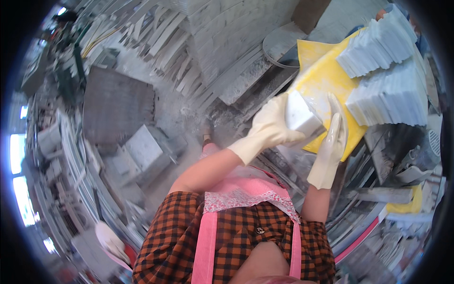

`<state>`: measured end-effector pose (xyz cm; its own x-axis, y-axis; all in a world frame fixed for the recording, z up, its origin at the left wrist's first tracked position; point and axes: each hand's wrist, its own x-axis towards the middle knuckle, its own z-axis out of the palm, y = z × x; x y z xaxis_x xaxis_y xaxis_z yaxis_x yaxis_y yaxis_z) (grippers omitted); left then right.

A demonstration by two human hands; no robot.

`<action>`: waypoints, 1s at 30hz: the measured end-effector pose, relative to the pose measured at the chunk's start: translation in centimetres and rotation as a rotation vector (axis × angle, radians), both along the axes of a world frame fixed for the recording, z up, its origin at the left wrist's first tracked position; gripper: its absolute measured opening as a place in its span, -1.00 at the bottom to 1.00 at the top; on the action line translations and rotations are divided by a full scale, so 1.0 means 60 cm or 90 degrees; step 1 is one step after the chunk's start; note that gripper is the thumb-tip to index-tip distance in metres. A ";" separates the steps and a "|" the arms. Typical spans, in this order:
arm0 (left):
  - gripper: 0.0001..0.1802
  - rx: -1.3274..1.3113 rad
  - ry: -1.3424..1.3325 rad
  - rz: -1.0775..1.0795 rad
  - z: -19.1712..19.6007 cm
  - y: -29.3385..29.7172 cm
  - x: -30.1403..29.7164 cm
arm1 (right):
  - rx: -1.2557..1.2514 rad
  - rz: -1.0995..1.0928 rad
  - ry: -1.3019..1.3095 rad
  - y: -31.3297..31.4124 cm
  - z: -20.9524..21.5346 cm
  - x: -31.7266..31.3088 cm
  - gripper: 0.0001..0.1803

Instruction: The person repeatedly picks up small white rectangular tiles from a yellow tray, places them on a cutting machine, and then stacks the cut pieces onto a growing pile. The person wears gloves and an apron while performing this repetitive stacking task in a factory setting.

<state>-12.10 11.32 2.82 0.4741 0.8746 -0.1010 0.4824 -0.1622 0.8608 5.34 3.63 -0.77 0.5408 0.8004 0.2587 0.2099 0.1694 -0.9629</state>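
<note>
In cream rubber gloves, the left hand [272, 124] clasps an angular white block [302, 113] beside the right hand [335, 137], fingers straight, narrowly spaced, near 2 ridged stacks [390, 99].

White block [299, 111], orange-black checked shirt [239, 232]

We view the scene from the left of two head-worn fisheye cameras, facing steeply downward and slightly forward. Nearest the lens, at the lower edge, we find the checkered shirt [172, 232]. At middle range, right of centre, we locate the left gloved hand [270, 122] and right gloved hand [334, 137]. Toward the rim, we see straight edges bend.
</note>
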 end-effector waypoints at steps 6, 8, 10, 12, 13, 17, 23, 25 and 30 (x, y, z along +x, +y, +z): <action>-0.01 -0.054 0.056 0.087 -0.052 0.272 -0.296 | -0.251 -0.138 -0.244 0.119 -0.074 -0.075 -0.56; -0.04 0.092 0.205 0.138 -0.066 0.332 -0.407 | -0.346 -0.202 -0.306 0.135 -0.102 -0.077 -0.52; 0.01 0.027 0.411 0.149 -0.085 0.389 -0.506 | -0.423 -0.243 -0.428 0.141 -0.130 -0.077 -0.47; 0.04 0.044 0.571 0.137 -0.101 0.403 -0.599 | -0.525 -0.263 -0.586 0.140 -0.152 -0.080 -0.42; 0.07 0.047 0.663 0.114 -0.109 0.406 -0.640 | -0.503 -0.268 -0.596 0.138 -0.159 -0.081 -0.41; 0.12 -0.082 0.762 0.124 -0.129 0.384 -0.757 | -0.504 -0.274 -0.603 0.139 -0.163 -0.090 -0.39; 0.07 -0.089 0.733 0.106 -0.161 0.373 -0.743 | -0.515 -0.270 -0.619 0.143 -0.154 -0.088 -0.39; 0.10 -0.054 0.696 0.065 -0.174 0.384 -0.702 | -0.539 -0.270 -0.635 0.140 -0.164 -0.079 -0.39; 0.06 -0.032 0.526 -0.065 -0.198 0.432 -0.564 | -0.621 -0.228 -0.689 0.136 -0.178 -0.041 -0.41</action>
<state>-45.96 37.25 -9.07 0.3069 0.8161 -0.4896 0.9469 -0.2104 0.2430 2.86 11.79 -11.47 0.6418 0.7592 0.1082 0.7649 -0.6438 -0.0205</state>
